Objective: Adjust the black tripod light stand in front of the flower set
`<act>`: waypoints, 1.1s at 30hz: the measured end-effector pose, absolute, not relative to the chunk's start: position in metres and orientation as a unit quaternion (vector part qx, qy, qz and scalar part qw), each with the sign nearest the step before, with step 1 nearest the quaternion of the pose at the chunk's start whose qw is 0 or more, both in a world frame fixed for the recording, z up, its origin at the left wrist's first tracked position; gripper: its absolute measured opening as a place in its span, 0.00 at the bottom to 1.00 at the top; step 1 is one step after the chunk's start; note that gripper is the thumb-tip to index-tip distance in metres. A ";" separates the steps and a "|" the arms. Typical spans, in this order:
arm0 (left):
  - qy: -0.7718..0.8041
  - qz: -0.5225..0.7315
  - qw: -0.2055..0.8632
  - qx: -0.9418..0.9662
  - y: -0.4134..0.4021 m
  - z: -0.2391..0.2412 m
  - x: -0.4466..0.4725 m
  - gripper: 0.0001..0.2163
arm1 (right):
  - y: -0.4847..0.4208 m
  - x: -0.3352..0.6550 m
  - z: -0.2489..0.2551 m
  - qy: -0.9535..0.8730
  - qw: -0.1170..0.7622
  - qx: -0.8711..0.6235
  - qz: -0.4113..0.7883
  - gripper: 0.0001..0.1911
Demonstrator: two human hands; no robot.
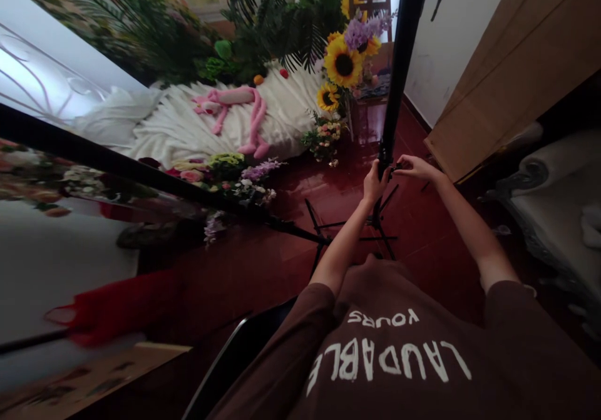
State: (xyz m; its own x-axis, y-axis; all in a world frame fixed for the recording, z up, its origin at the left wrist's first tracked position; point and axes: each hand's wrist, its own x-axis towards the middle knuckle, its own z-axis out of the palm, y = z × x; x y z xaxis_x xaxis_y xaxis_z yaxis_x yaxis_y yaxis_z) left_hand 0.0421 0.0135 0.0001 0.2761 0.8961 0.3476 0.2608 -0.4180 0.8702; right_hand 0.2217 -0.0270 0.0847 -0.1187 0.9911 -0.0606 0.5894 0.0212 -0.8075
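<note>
Head cam: left hand (374, 184) is wrapped round the black stand pole (399, 63), which stands upright on the red floor (263, 263). Right hand (416, 168) pinches a small knob (393, 169) on it, just beside. Sunflowers (342, 63) behind.

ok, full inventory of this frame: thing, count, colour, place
stand pole: 1, black, upright at centre right, tripod legs on the floor
second pole: 1, black, slanting across the left
sunflowers: several, yellow, top centre
plush toy: 1, pink, on white cloth
white cloth: 1, under the plush toy
floor: dark red, glossy
wooden panel: 1, tan, right
left hand: gripping the stand pole
right hand: at a knob on the stand pole
</note>
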 end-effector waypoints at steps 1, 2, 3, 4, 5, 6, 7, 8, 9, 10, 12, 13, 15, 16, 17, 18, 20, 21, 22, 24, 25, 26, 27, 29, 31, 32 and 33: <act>0.405 0.446 0.357 0.714 0.014 -0.001 0.042 0.23 | -0.029 0.218 0.083 -0.670 0.289 -0.609 0.312 0.19; 0.405 0.446 0.357 0.714 0.014 -0.001 0.043 0.23 | -0.032 0.213 0.080 -0.681 0.293 -0.619 0.260 0.17; 0.405 0.447 0.358 0.713 0.014 -0.001 0.043 0.24 | -0.035 0.207 0.077 -0.688 0.292 -0.633 0.204 0.15; 0.406 0.448 0.358 0.712 0.014 -0.002 0.043 0.24 | -0.039 0.202 0.073 -0.690 0.289 -0.648 0.144 0.12; 0.407 0.450 0.358 0.710 0.014 -0.002 0.043 0.24 | -0.044 0.196 0.068 -0.687 0.286 -0.662 0.088 0.10; 0.406 0.452 0.358 0.708 0.013 -0.001 0.043 0.24 | -0.049 0.191 0.063 -0.679 0.286 -0.675 0.039 0.10; 0.404 0.455 0.360 0.707 0.013 -0.001 0.043 0.24 | -0.055 0.187 0.058 -0.668 0.290 -0.685 0.004 0.11; 0.402 0.457 0.362 0.706 0.013 -0.001 0.043 0.23 | -0.062 0.184 0.053 -0.658 0.296 -0.692 -0.017 0.12; 0.399 0.457 0.365 0.706 0.013 -0.001 0.043 0.23 | -0.069 0.182 0.047 -0.651 0.302 -0.696 -0.027 0.14; 0.398 0.457 0.366 0.706 0.013 -0.001 0.043 0.23 | -0.076 0.181 0.041 -0.646 0.308 -0.698 -0.028 0.15; 0.401 0.456 0.365 0.706 0.014 -0.002 0.043 0.24 | -0.091 0.179 0.031 -0.649 0.313 -0.693 -0.018 0.16; 0.403 0.454 0.364 0.706 0.014 -0.002 0.043 0.25 | -0.097 0.177 0.027 -0.651 0.316 -0.690 -0.012 0.16; 0.406 0.449 0.365 0.707 0.014 -0.002 0.042 0.25 | -0.106 0.171 0.024 -0.642 0.333 -0.691 -0.008 0.17; 0.407 0.446 0.368 0.708 0.014 -0.002 0.042 0.25 | -0.107 0.167 0.025 -0.630 0.347 -0.695 -0.014 0.19; 0.406 0.442 0.370 0.709 0.013 -0.002 0.042 0.25 | -0.106 0.161 0.028 -0.615 0.366 -0.698 -0.025 0.22; 0.406 0.439 0.372 0.710 0.013 -0.002 0.042 0.24 | -0.102 0.155 0.032 -0.602 0.385 -0.698 -0.038 0.25; 0.415 0.431 0.374 0.709 0.013 -0.002 0.043 0.23 | -0.086 0.140 0.044 -0.592 0.417 -0.688 -0.057 0.29; 0.423 0.427 0.375 0.706 0.013 -0.003 0.044 0.23 | -0.074 0.132 0.050 -0.591 0.429 -0.681 -0.055 0.29; 0.429 0.422 0.377 0.704 0.014 -0.005 0.044 0.23 | -0.062 0.125 0.056 -0.589 0.438 -0.679 -0.042 0.28; 0.428 0.417 0.387 0.702 0.015 -0.008 0.045 0.22 | -0.036 0.113 0.066 -0.555 0.462 -0.692 0.002 0.22; 0.421 0.416 0.393 0.704 0.017 -0.010 0.045 0.22 | -0.025 0.108 0.070 -0.532 0.479 -0.698 0.029 0.19; 0.412 0.416 0.398 0.707 0.018 -0.012 0.045 0.22 | -0.016 0.104 0.073 -0.507 0.498 -0.701 0.056 0.17; 0.405 0.415 0.399 0.710 0.018 -0.014 0.044 0.22 | -0.008 0.101 0.075 -0.488 0.519 -0.698 0.082 0.16; 0.402 0.408 0.394 0.719 0.019 -0.015 0.043 0.22 | 0.001 0.098 0.079 -0.467 0.554 -0.679 0.119 0.16; 0.404 0.398 0.385 0.728 0.019 -0.014 0.042 0.22 | 0.005 0.097 0.086 -0.467 0.580 -0.654 0.130 0.17; 0.403 0.396 0.383 0.731 0.018 -0.013 0.041 0.22 | 0.006 0.098 0.092 -0.473 0.589 -0.643 0.129 0.18; 0.400 0.396 0.382 0.733 0.016 -0.011 0.040 0.22 | 0.008 0.100 0.099 -0.484 0.593 -0.630 0.130 0.19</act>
